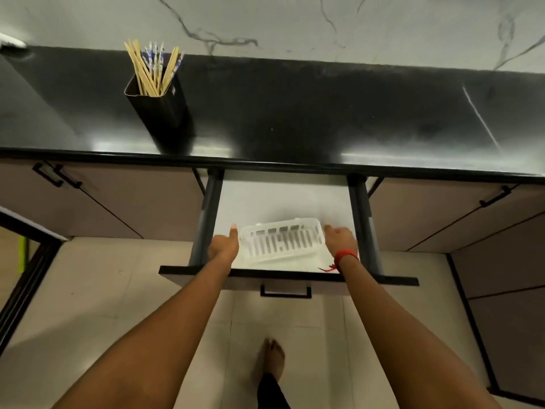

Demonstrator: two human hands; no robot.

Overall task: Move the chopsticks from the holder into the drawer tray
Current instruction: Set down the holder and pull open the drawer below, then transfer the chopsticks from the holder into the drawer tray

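Several chopsticks point(152, 69), wooden and blue-patterned, stand in a black square holder point(159, 109) on the dark countertop point(295, 113) at the left. Below it a drawer point(283, 274) is pulled out. Inside lies a white slotted plastic tray point(281, 240), tilted. My left hand point(224, 245) grips the tray's left end. At the tray's right end is my right hand point(340, 237), with a red band on its wrist, also gripping. No chopsticks lie in the tray.
Closed cabinet doors with black handles point(56, 175) flank the drawer on both sides. The drawer's front handle point(285, 292) faces me. A marbled wall rises behind the counter. My bare foot point(272, 357) stands on the tiled floor below the drawer.
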